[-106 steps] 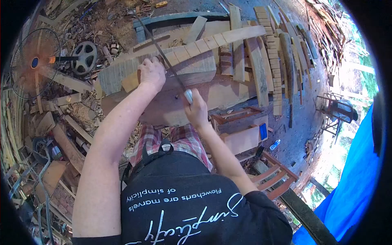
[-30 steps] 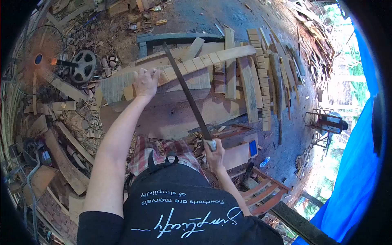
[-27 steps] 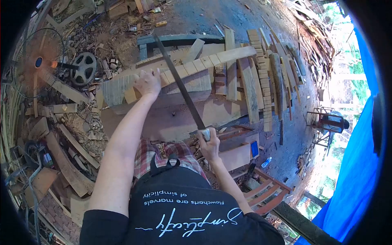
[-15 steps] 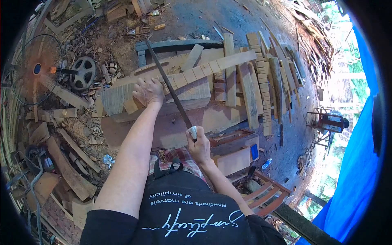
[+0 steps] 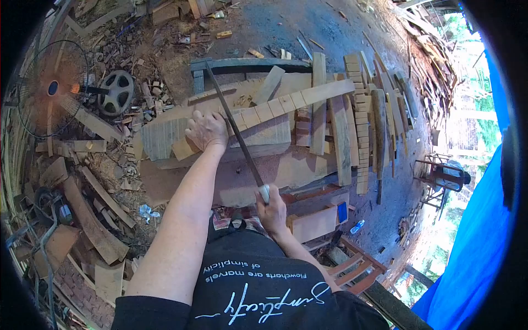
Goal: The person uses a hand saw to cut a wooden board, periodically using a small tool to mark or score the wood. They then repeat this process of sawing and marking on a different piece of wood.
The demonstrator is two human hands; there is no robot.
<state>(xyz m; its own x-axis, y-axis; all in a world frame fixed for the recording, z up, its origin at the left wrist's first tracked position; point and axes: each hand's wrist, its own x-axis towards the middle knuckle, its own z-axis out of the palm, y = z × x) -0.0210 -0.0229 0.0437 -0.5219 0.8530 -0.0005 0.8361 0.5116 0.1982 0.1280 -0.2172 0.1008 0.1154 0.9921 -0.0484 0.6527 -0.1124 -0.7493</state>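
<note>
My left hand (image 5: 207, 131) presses down with bent fingers on the near left end of a long, slightly curved wooden board (image 5: 291, 102). Evenly spaced cross lines mark the board's face. A handsaw (image 5: 241, 140) lies across the board just right of my left fingers, its long narrow blade pointing away from me. My right hand (image 5: 271, 210) is wrapped round the saw's pale handle, close to my body. Beneath the board is a thick grey wooden block (image 5: 165, 135). Whether the teeth are inside a cut is too small to tell.
Several planks (image 5: 344, 137) lie to the right, beside another cross-marked strip (image 5: 363, 140). On the left stand a fan (image 5: 53, 88) and a black wheel (image 5: 116, 92) among wood scraps. A wooden frame (image 5: 357, 264), a bottle (image 5: 357, 226) and a blue tarp (image 5: 473, 236) are at right.
The whole view has shifted, so the scene sits slightly lower and to the right. The saw and my right hand have come slightly toward my body; my left hand stays on the board.
</note>
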